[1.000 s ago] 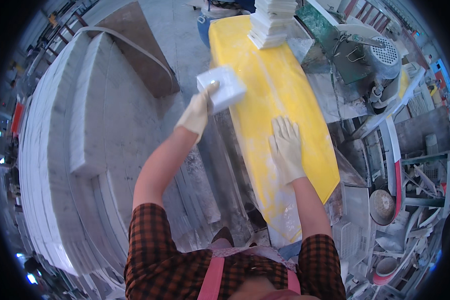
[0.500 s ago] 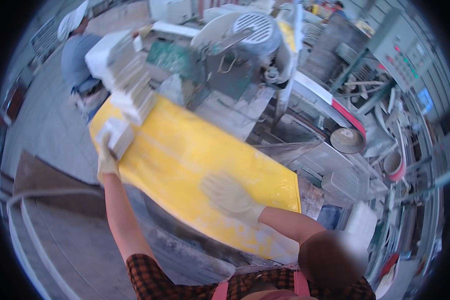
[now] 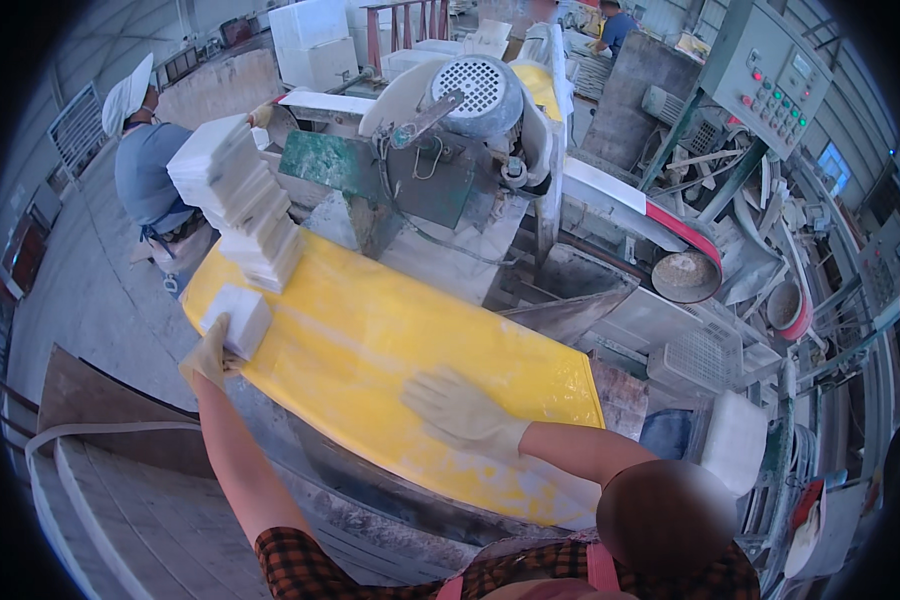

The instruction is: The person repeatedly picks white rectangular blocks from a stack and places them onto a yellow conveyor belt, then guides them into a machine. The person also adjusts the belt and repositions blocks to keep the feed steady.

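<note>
The left fingers [image 3: 218, 331], in a pale glove, grip the near side of a white block [image 3: 247, 312] at the edge of the yellow surface [image 3: 390, 310]. Just beyond those fingers and the block, an uneven stack of white tiles [image 3: 238, 205] stands on it; farther past them is a person [image 3: 155, 170] in a white hat. Pale slabs [image 3: 120, 490] lie nearer the body than the left fingers. The right fingers [image 3: 425, 393], also gloved, lie flat on the yellow. Well ahead of them sits a grey motor [image 3: 480, 95]; to their right, a plastic basket [image 3: 695, 362]; far ahead and right, a control box [image 3: 765, 80].
</note>
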{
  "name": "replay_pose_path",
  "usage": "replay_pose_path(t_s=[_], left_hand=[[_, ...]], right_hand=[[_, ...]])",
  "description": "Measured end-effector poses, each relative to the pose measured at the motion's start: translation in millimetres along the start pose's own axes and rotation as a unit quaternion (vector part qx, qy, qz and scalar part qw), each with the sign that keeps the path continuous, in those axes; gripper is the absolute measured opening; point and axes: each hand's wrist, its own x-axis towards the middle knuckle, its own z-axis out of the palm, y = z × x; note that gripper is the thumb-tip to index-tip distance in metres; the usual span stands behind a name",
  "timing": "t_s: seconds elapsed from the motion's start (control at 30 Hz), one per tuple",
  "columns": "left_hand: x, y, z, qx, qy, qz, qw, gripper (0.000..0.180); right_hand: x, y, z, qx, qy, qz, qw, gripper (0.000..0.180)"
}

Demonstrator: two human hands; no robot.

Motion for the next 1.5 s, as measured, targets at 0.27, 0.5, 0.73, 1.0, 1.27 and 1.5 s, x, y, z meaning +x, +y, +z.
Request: replay_pose_path(t_s=[0.27, 0.5, 0.73, 1.0, 1.27, 1.5], left_hand=[[59, -13, -1, 0.062, -0.071, 0.000, 0.996, 0.041], [54, -37, 18, 0.009, -0.039, 0.089, 0.995, 0.062], [-136, -61, 36, -0.041, 0.106, 0.310, 0.944, 0.056], [-402, -120, 87, -0.065, -0.046, 0.270, 0.960, 0.035], [-522, -107, 134, 0.111, -0.012, 0.233, 0.966, 0.028], [-520, -112, 247, 0.270, 0.029, 0.247, 0.930, 0.046]], right_hand=[[1, 1, 4, 0.009, 0.017, -0.003, 1.000, 0.057], [-3, 2, 15, 0.000, 0.072, -0.010, 0.997, 0.054], [-10, -4, 3, 0.009, 0.103, -0.011, 0.995, 0.052], [-11, 0, 19, 0.006, 0.144, -0.010, 0.989, 0.050], [-16, 26, -38, 0.253, 0.164, 0.009, 0.953, 0.042], [-234, 191, -64, 0.261, 0.344, 0.123, 0.893, 0.040]])
